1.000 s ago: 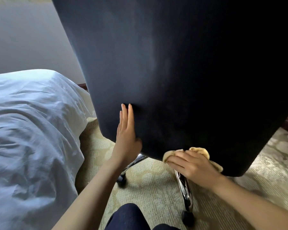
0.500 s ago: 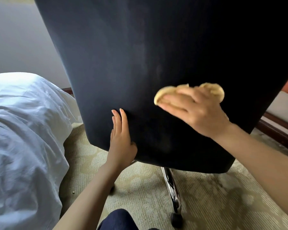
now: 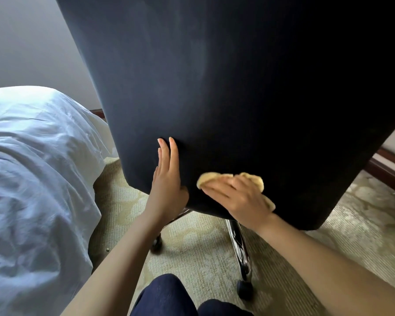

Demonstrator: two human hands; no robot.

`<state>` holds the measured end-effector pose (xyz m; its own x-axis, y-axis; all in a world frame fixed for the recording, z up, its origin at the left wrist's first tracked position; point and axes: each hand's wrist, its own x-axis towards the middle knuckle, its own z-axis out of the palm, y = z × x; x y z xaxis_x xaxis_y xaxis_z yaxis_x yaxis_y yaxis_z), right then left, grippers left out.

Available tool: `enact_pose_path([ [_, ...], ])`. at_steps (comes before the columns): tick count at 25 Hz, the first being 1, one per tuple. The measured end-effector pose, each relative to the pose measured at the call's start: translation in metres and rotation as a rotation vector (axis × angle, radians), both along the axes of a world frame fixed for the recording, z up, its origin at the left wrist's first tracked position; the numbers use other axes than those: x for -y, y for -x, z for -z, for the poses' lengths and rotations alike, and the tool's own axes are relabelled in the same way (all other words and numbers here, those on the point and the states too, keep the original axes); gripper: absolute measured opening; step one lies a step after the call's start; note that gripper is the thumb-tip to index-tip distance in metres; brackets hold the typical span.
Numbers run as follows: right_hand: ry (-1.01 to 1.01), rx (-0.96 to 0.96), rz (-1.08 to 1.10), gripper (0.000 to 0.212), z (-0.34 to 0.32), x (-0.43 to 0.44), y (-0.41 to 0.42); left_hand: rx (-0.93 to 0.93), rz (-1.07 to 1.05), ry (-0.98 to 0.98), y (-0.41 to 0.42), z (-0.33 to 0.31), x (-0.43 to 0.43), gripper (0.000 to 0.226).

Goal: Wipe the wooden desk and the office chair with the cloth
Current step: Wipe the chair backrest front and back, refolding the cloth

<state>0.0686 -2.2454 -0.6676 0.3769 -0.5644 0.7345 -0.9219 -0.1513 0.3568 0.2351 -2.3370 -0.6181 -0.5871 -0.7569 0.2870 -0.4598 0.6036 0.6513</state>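
Dark-trousered knees (image 3: 169,297) sit nearest, over patterned carpet (image 3: 196,254) and chrome chair legs (image 3: 240,247). The left hand (image 3: 167,188) lies flat, fingers straight, on the office chair (image 3: 214,87) back; beside it, the right hand (image 3: 240,197) presses the yellow cloth (image 3: 252,179) there with extended fingers. A white bed (image 3: 32,167) crowds the left.

Two bare arms show from the bottom of the view. The left forearm (image 3: 114,265) and the right forearm (image 3: 328,263) are both uncovered as far back as the frame edge, with no sleeve over them. The left hand (image 3: 167,185) and the right hand (image 3: 240,197) are bare too, with slim fingers. The fingernails (image 3: 171,140) on the left hand are short and look unpainted, though the dim light makes that uncertain. At the bottom centre, both knees are covered by dark navy trousers (image 3: 167,295) in a plain, finely woven fabric.
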Motion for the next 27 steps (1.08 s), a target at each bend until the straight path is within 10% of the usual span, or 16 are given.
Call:
enact_pose_path([
  [7,-0.254,-0.322,-0.116,0.031,0.018,-0.035,0.043,0.021,0.016,-0.008,0.0,-0.003,-0.004,0.099],
  [14,0.091,-0.434,-0.045,0.027,-0.1,-0.022,0.044,0.005,-0.006,0.029,0.005,0.0,-0.008,0.097],
  [27,0.505,-0.08,0.043,0.02,-0.207,0.08,-0.044,0.066,0.012,0.01,-0.01,-0.006,0.011,0.105],
])
